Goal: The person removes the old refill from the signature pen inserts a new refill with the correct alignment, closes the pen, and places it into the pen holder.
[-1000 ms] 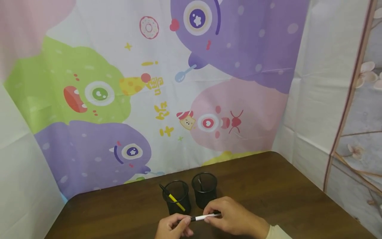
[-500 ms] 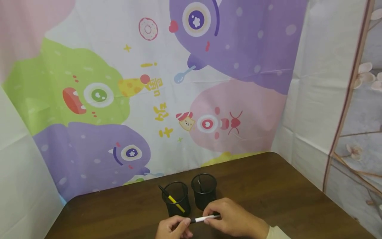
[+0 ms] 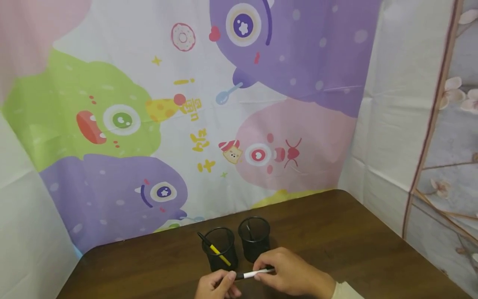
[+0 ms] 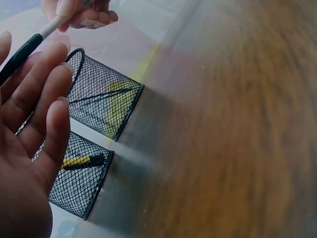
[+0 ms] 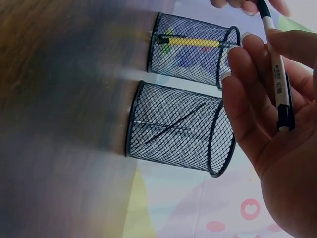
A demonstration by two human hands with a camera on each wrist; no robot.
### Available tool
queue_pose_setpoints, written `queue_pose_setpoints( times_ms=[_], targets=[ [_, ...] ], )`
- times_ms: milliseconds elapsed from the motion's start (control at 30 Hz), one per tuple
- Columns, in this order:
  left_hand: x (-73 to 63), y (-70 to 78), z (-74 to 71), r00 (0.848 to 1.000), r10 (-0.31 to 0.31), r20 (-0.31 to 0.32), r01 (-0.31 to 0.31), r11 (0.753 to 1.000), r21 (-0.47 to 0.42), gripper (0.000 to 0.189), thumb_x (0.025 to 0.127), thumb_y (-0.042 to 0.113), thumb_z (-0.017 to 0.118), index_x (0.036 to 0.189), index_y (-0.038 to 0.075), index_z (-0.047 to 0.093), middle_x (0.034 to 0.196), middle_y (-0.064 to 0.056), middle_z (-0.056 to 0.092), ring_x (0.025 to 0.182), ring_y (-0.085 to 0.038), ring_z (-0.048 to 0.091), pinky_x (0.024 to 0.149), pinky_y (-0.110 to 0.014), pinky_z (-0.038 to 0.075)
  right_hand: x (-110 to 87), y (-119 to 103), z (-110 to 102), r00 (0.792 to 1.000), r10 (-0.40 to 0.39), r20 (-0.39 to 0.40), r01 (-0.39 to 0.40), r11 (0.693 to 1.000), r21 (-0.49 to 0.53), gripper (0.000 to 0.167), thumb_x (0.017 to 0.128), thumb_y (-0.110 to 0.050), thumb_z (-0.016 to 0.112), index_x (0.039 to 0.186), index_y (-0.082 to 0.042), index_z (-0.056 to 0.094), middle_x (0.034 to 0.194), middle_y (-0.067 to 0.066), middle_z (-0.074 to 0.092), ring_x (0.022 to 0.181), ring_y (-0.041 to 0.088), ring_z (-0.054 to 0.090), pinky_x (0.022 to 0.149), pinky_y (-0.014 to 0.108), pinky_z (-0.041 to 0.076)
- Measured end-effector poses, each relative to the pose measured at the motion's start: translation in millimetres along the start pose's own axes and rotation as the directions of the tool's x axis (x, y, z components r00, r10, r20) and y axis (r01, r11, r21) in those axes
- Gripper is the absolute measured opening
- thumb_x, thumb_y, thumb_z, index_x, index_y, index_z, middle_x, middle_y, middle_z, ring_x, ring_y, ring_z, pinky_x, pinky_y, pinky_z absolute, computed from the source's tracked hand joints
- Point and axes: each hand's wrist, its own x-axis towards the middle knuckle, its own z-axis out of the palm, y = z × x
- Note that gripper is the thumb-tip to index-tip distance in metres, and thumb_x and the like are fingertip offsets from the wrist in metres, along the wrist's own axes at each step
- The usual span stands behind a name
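A white pen with black ends [image 3: 252,274] lies almost level between the two hands, in front of the mesh cups. At its left black end, my left hand [image 3: 216,285] pinches it with thumb and forefinger; the other fingers are loosely bent in the left wrist view. My right hand [image 3: 289,270] holds the white barrel between thumb and fingers. In the right wrist view the pen's clip end [image 5: 284,116] points toward the palm. Just behind the hands stand a left black mesh cup [image 3: 215,262] and a right black mesh cup [image 3: 255,250], both upright.
A yellow pen with a black end [image 3: 216,250] leans in the left cup, sticking out above its rim. Something thin and dark [image 5: 176,123] shows through the right cup's mesh. The brown table [image 3: 317,232] meets a cartoon-printed cloth [image 3: 209,191] at the back.
Both hands keep their hold on the pen with barely any movement. The whole head view has shifted very slightly.
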Motion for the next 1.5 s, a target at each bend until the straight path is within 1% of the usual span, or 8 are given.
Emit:
queue_pose_setpoints(
  times_ms=[167,267,467,633,767,867,1167,1500],
  targets=[
    [1.0,-2.7,-1.1,0.998,0.007,0.068,-0.003,0.998,-0.059,0.033,0.101,0.023,0.062,0.101,-0.009,0.070,0.074,-0.004,0.073,0.063,-0.013,0.068,0.060,-0.027,0.058,-1.0,0,1,0.999,-0.035,-0.020,0.035,0.999,-0.004,0.005,0.095,-0.019,0.071,0.099,-0.023,0.071,0.091,-0.019,0.065,0.076,-0.006,0.056,0.068,0.011,0.048],
    [2.0,-3.8,-0.5,0.997,0.029,0.067,-0.022,0.994,-0.109,0.031,0.097,0.016,0.067,0.113,-0.011,0.066,0.082,-0.005,0.073,0.066,-0.015,0.070,0.062,-0.029,0.059,0.2,0,1,0.999,-0.040,-0.028,0.039,0.999,-0.038,0.004,0.095,-0.020,0.072,0.098,-0.023,0.070,0.089,-0.020,0.063,0.074,-0.007,0.054,0.067,0.010,0.046],
    [4.3,-3.8,2.4,0.995,0.086,0.047,-0.079,0.987,-0.142,0.050,0.090,0.006,0.073,0.132,-0.012,0.053,0.097,-0.004,0.067,0.070,-0.015,0.070,0.064,-0.033,0.060,0.6,2,-1,1.000,0.000,-0.006,0.000,0.999,-0.051,0.004,0.096,-0.025,0.070,0.096,-0.021,0.071,0.088,-0.021,0.063,0.073,-0.007,0.054,0.065,0.011,0.046],
    [3.7,-6.4,4.4,0.991,0.127,0.035,-0.120,0.978,-0.168,0.043,0.088,0.003,0.074,0.126,-0.010,0.060,0.095,-0.001,0.069,0.070,-0.014,0.070,0.065,-0.033,0.061,0.6,3,-1,1.000,0.010,0.008,-0.010,0.999,-0.034,0.006,0.098,-0.026,0.068,0.096,-0.021,0.071,0.089,-0.020,0.064,0.073,-0.007,0.054,0.066,0.012,0.047],
    [3.9,-10.1,5.4,0.978,0.207,0.037,-0.197,0.962,-0.187,0.034,0.087,-0.001,0.074,0.119,-0.009,0.065,0.095,-0.003,0.070,0.068,-0.013,0.069,0.063,-0.035,0.061,0.6,3,-1,1.000,0.012,0.012,-0.012,0.999,-0.034,0.007,0.098,-0.026,0.068,0.096,-0.021,0.071,0.089,-0.021,0.063,0.073,-0.007,0.054,0.066,0.012,0.048],
    [5.2,-11.5,5.3,0.971,0.233,0.045,-0.220,0.956,-0.193,0.028,0.088,-0.002,0.073,0.114,-0.007,0.067,0.096,-0.003,0.069,0.068,-0.012,0.069,0.062,-0.037,0.061,0.7,3,0,1.000,0.018,0.015,-0.017,0.999,-0.035,0.006,0.097,-0.026,0.068,0.096,-0.020,0.071,0.088,-0.021,0.063,0.073,-0.007,0.054,0.066,0.013,0.048],
    [4.4,-10.4,4.6,0.979,0.201,0.042,-0.191,0.967,-0.171,0.019,0.088,-0.007,0.070,0.106,-0.008,0.070,0.091,0.000,0.069,0.066,-0.013,0.068,0.061,-0.034,0.061,0.9,3,1,1.000,0.016,0.016,-0.015,0.999,-0.047,0.008,0.098,-0.028,0.068,0.096,-0.022,0.072,0.091,-0.021,0.065,0.076,-0.006,0.055,0.068,0.013,0.048],
    [3.0,-6.1,2.5,0.993,0.110,0.042,-0.104,0.988,-0.115,0.024,0.089,0.009,0.075,0.107,-0.007,0.072,0.085,0.000,0.073,0.066,-0.013,0.070,0.061,-0.030,0.060,0.6,3,1,1.000,-0.023,-0.013,0.023,0.998,-0.058,0.006,0.094,-0.020,0.073,0.097,-0.024,0.071,0.089,-0.020,0.064,0.073,-0.007,0.054,0.066,0.010,0.046]
  ],
)
